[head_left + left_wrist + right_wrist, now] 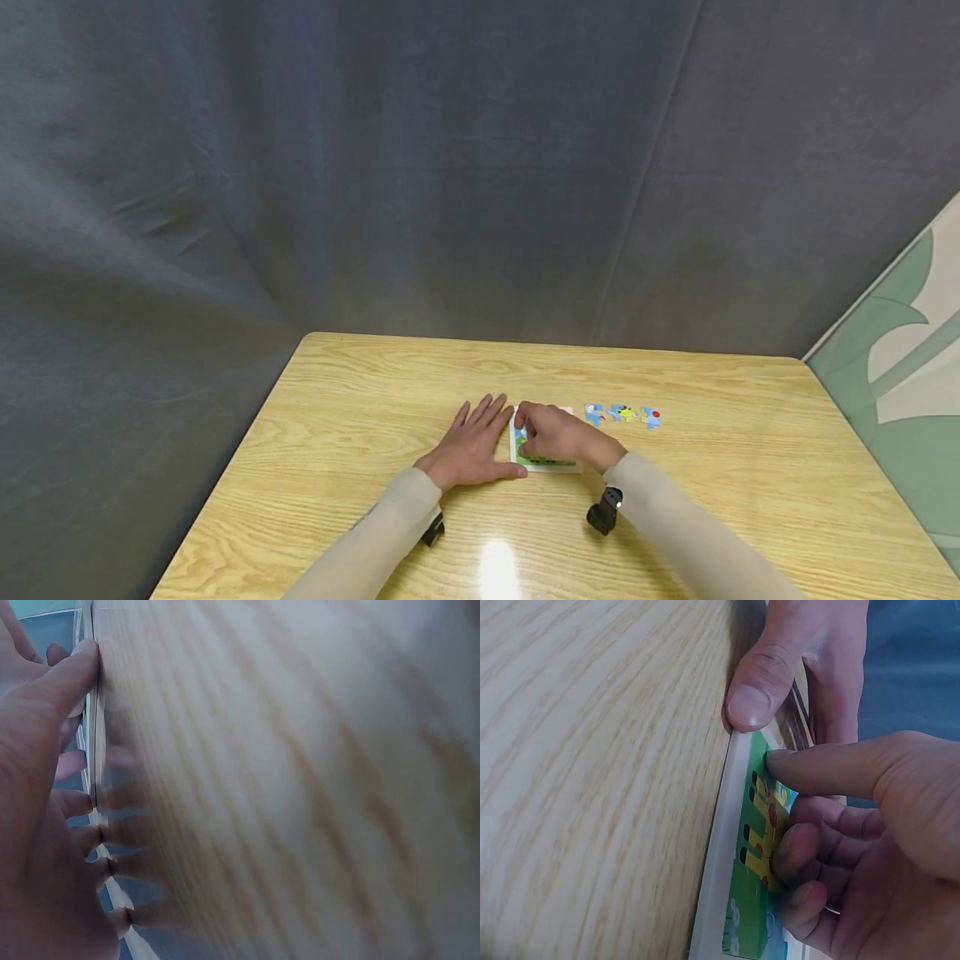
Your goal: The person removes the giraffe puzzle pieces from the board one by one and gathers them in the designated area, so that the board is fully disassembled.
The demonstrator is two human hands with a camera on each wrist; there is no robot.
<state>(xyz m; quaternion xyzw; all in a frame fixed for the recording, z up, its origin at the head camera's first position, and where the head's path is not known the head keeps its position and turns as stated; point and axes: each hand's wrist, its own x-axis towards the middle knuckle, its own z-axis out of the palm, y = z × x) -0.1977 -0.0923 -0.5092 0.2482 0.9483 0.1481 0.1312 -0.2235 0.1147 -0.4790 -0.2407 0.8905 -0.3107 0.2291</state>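
Observation:
A small picture puzzle (546, 468) with a white border lies on the table, green along its near side. My left hand (471, 446) lies flat beside it, fingers spread, the thumb reaching the frame's near left corner. Over the puzzle bends my right hand (555, 433), its fingers curled. In the right wrist view, the right thumb (817, 766) meets the green part of the picture, and other fingertips (799, 847) rest near yellow and red shapes. I cannot tell whether a piece is pinched, as the hand hides much of the puzzle.
Three loose puzzle pieces lie right of the puzzle: a blue and white one (594, 414), one with a yellow shape (624, 412) and one with a red dot (652, 417). The wooden table (337, 417) ends at a dark grey curtain (465, 167) behind.

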